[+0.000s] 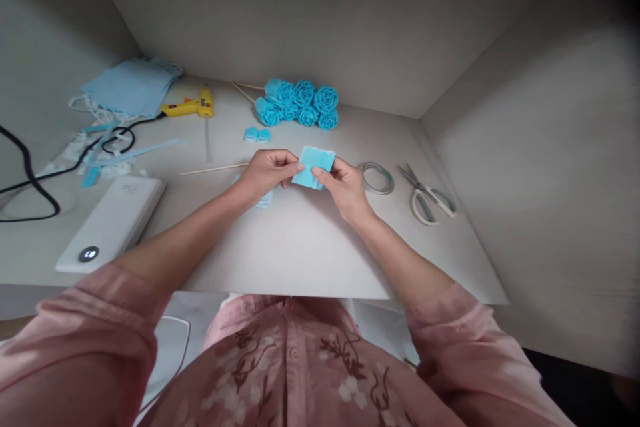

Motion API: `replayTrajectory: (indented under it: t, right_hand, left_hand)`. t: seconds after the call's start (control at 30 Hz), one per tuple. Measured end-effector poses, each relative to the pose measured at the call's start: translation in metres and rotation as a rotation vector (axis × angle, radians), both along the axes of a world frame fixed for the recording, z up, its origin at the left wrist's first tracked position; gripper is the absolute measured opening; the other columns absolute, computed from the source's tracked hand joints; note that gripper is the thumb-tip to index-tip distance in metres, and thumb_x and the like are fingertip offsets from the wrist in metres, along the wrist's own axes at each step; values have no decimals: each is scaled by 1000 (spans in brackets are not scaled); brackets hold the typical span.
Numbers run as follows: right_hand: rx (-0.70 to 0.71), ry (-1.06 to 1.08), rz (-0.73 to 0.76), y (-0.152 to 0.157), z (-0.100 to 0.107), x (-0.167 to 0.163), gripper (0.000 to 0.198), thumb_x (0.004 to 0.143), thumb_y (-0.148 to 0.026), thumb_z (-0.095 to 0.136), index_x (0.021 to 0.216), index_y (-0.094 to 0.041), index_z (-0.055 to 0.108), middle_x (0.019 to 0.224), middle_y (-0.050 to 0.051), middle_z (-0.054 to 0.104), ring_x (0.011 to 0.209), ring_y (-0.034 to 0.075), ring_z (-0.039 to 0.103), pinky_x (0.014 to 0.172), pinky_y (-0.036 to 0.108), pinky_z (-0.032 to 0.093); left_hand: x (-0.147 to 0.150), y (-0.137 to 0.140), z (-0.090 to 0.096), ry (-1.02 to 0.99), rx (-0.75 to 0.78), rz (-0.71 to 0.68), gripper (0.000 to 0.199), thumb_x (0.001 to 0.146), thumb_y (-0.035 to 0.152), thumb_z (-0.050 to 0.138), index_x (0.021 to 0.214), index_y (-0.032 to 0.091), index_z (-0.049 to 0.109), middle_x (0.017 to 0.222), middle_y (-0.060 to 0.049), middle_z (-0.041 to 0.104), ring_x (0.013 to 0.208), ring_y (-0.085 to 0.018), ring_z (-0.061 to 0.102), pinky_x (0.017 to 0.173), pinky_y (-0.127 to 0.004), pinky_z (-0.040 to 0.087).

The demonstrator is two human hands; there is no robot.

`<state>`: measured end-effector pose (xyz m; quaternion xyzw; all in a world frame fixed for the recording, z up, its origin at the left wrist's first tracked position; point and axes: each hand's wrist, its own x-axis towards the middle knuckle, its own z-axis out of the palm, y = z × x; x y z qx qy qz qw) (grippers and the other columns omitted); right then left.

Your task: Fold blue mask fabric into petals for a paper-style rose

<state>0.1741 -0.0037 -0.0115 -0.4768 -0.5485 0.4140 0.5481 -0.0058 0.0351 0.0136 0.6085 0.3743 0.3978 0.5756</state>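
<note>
A small stack of square light-blue fabric pieces [315, 161] is held up over the middle of the table between both hands. My left hand [267, 170] pinches its left edge with thumb and fingers. At the right edge, my right hand [345, 183] grips it, thumb lying on the front face. Beneath my left wrist, more folded blue fabric [265, 200] lies partly hidden. A thin wooden stick [215, 169] rests on the table and runs behind my left hand. Just beyond the hands is a cut, scalloped blue piece [257, 135].
Several blue fabric roses [303, 105] on sticks lie at the back. To the left are a yellow glue gun [190, 107], stacked face masks [131, 85], scraps [100, 160], a black cable [80, 160] and a white power bank [113, 223]. Tape [378, 178] and scissors [425, 193] lie right.
</note>
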Motion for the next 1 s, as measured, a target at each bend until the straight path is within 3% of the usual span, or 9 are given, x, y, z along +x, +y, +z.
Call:
replayTrajectory:
  t: [0.47,0.63,0.83,1.0]
  right_hand:
    - [36,-88,6,-3,2,-3,31,75,-47,74,91,-21,67,82,1,68,73,14,59,69,29,51]
    - [67,-120,0,-2,5,-1,30,78,-44,72,96,-21,68,83,1,68,74,13,60,70,28,51]
    - [23,-148,-17,-2,7,-1,34,75,-47,74,96,-20,68,76,-1,63,62,10,54,58,26,49]
    - [-34,-97,50,-3,7,-4,41,73,-49,76,101,-21,66,78,0,61,71,13,56,57,25,51]
  left_hand:
    - [-2,1,-1,0,44,-51,32,70,42,76,66,15,59,55,5,50,47,-4,46,47,-19,37]
    - [-2,4,-3,-81,-25,-21,35,65,42,80,62,15,59,58,4,50,47,-6,47,43,-19,40]
    - [0,6,-7,-236,-102,3,33,68,39,80,70,15,57,69,2,57,65,-10,61,64,-26,59]
    - [1,4,-5,-150,-21,39,28,71,37,74,72,15,58,67,3,59,61,-10,61,63,-25,57]
